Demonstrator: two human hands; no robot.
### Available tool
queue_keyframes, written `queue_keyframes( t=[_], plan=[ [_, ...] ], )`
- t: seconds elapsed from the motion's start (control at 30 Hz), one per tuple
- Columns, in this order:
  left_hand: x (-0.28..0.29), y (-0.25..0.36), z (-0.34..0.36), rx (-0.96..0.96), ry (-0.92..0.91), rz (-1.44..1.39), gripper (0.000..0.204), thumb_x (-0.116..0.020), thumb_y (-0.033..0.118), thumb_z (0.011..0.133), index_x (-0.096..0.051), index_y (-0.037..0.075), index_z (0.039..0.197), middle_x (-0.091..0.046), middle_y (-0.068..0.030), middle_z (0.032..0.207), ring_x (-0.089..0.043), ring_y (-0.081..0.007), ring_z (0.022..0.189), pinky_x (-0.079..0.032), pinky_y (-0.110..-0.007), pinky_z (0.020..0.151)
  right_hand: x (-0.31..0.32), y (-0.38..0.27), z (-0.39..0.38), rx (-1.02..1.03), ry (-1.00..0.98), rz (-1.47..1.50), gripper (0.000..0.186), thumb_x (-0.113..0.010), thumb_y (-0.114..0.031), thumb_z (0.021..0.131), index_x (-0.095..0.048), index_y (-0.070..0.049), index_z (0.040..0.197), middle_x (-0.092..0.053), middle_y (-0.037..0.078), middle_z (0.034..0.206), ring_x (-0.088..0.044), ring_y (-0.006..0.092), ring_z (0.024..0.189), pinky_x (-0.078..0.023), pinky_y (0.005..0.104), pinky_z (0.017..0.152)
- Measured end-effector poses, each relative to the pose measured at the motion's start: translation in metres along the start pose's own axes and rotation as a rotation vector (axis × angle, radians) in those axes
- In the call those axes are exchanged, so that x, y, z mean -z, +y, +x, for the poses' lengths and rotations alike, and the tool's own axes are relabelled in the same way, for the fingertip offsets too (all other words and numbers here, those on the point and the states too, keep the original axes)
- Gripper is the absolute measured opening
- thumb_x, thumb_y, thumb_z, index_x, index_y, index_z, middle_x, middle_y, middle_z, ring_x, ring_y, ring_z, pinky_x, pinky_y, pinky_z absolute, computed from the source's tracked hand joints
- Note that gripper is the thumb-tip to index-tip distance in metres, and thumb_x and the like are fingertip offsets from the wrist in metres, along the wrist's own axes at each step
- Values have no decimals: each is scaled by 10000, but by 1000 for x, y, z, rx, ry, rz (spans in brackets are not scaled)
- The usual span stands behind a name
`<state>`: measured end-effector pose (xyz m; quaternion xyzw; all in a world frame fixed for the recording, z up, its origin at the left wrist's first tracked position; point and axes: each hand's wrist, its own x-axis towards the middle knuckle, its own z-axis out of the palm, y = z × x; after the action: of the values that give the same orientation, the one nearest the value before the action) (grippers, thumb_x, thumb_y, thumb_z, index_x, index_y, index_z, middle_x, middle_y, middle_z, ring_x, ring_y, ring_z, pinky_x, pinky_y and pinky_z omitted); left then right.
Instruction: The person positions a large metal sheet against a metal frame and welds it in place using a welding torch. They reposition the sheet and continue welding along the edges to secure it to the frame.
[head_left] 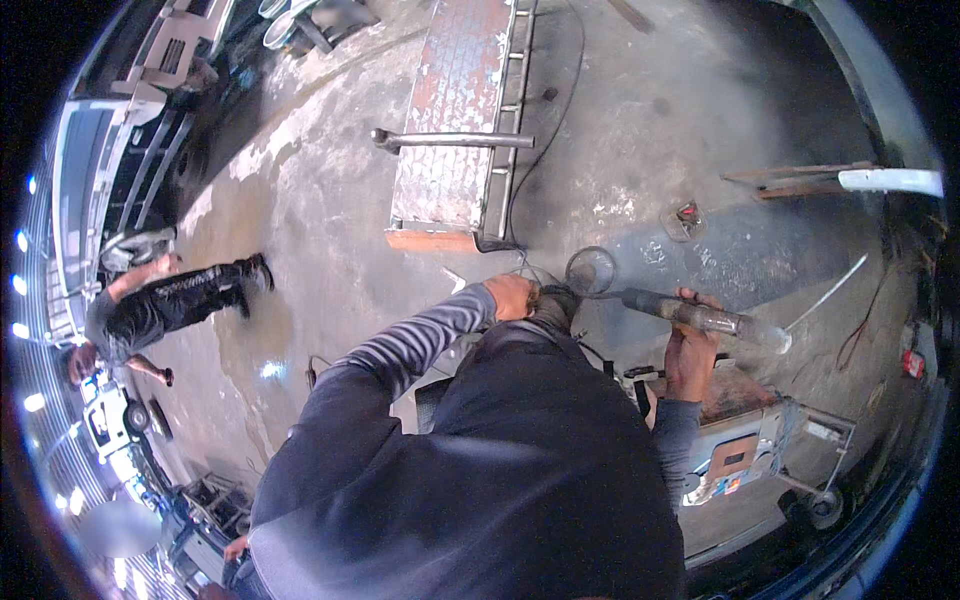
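Observation:
My right hand is wrapped round a welding electrode holder, a worn, dark cylinder with a pale tip. A thin light electrode sticks out from that tip at an angle, up and to the right. From the holder's other end a black cable runs in a loop toward my knees. My left hand is closed beside my knee, at the cable; what its fingers grip is hidden.
Ahead lies a long, paint-worn metal piece with a ladder-like rail and a steel pipe across it. A wheeled machine stands at my right. Another person stands at left near a truck. A small tray rests on the floor.

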<state>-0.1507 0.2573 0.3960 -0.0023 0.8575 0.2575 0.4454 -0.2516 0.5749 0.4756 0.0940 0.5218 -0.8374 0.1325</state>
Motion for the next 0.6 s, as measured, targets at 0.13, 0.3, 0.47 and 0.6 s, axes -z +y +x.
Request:
queue_keyframes(
  t=[0.13,0.3,0.47,0.6],
  plan=[
    [26,27,0,17,102,-154,474,-669,323,852,-646,100,1269,-691,-229,1160,-649,-399,1114,-502,-458,980,5,-20,38,-113,-25,-18,518,-544,159,756,-504,-29,1237,-614,157,1225,-586,303,1221,-439,400,1093],
    [12,36,0,128,304,-313,477,-690,326,820,-667,88,1233,-695,-234,1144,-654,-396,1100,-513,-464,954,-4,-42,81,-105,-218,-240,566,-538,147,738,-498,-5,1281,-605,150,1252,-579,277,1219,-456,364,1046],
    [-39,57,-17,299,482,-452,491,-688,326,799,-674,48,1203,-696,-240,1127,-660,-403,1080,-514,-480,955,21,-23,124,-252,-234,-225,636,-583,111,755,-476,-17,1369,-588,131,1223,-589,251,1142,-484,372,995],
    [-73,93,-31,482,539,-611,456,-661,318,819,-679,33,1175,-683,-234,1174,-638,-405,1118,-504,-478,972,54,-18,165,-352,-375,-427,627,-670,71,742,-491,-27,1335,-587,94,1144,-588,234,1040,-488,367,948]
  ],
)
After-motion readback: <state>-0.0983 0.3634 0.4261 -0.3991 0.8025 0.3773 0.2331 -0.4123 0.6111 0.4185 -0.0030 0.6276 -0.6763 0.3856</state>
